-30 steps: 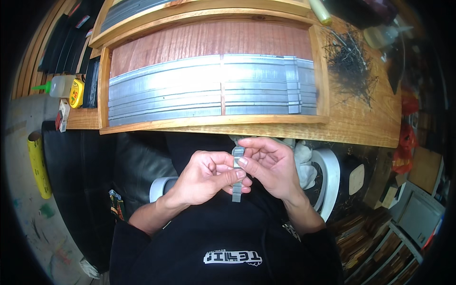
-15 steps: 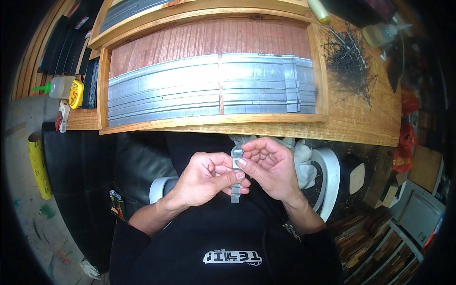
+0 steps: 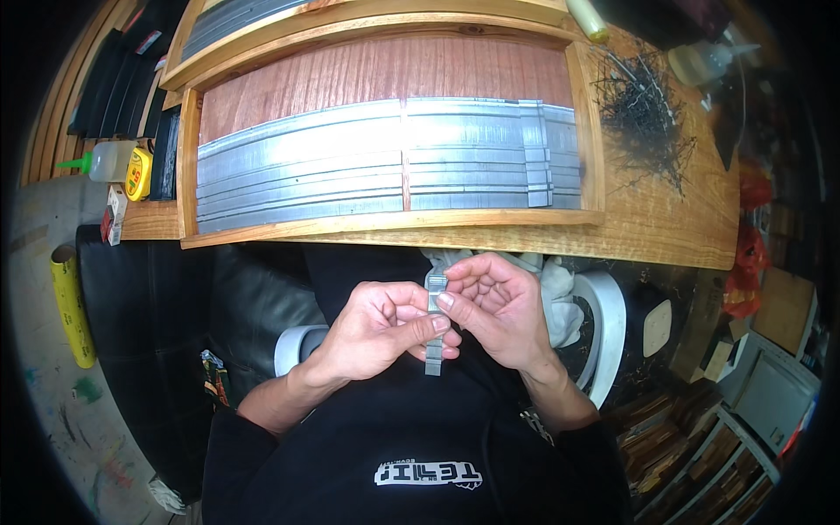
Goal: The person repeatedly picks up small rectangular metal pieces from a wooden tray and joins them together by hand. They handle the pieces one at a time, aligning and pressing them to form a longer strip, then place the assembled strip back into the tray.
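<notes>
Both hands are on one strip (image 3: 433,360), grey, metallic-looking, held roughly upright in view in front of the torso, off the counter's (image 3: 691,223) near edge. Left hand (image 3: 378,328) pinches it mid-length, thumb across it, fingers curled behind. Right hand (image 3: 500,311) grips farther up, thumb on the strip's face, index at its far end; other fingers loosely curled. Strip's near end sticks out free below the left thumb. Segment-like marks run along it; can't make out the detail.

Counter: wooden tray (image 3: 394,221) at the near edge, silvery bars (image 3: 297,166) laid lengthwise in its near part, in left and right groups with a narrow gap between. Reddish tray base shows on the far side. Second tray (image 3: 367,26) just beyond, grey bars in it too.

Right of the tray: tangled pile of thin dark pieces (image 3: 646,114); squeeze bottle (image 3: 700,64) at the pile's far right. Left of the tray: yellow tape measure (image 3: 139,173), touching or just beside a green-tipped bottle (image 3: 112,161).

Off the counter: yellow roll (image 3: 73,306) far left, pale cloth (image 3: 562,302) just right of the right hand.
</notes>
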Motion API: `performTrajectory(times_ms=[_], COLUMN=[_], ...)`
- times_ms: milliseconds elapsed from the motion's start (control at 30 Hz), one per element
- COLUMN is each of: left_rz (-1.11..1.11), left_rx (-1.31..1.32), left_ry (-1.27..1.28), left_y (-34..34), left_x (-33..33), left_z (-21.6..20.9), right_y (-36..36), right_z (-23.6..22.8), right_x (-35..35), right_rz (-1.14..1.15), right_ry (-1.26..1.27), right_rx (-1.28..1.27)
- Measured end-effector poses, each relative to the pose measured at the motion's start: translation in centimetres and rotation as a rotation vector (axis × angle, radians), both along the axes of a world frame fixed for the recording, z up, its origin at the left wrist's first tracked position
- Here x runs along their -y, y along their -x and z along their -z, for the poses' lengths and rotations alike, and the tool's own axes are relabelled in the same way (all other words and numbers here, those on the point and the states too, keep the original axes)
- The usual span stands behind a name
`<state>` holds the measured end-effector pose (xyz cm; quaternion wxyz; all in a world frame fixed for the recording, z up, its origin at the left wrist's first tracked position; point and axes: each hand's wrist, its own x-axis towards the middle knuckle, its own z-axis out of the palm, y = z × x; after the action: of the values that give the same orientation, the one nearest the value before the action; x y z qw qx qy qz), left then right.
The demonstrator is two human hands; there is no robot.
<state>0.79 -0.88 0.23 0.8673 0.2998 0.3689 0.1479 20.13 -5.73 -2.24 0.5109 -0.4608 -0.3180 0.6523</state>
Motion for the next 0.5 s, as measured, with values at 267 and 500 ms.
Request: performTrajectory(times_ms=[267,500], left_rz=[-0.008,-0.005], left_rx=[-0.009,-0.005], left_ry=[0.010,0.030], left_y=[-0.06,-0.03], left_x=[-0.02,-0.02], left_z=[-0.13,-0.20], right_y=[0.03,0.03], right_z=[-0.11,-0.17], right_x=[0.00,0.15], right_rz=[0.002,0.025], right_ry=[0.010,0.022], right_rx=[0.016,-0.002])
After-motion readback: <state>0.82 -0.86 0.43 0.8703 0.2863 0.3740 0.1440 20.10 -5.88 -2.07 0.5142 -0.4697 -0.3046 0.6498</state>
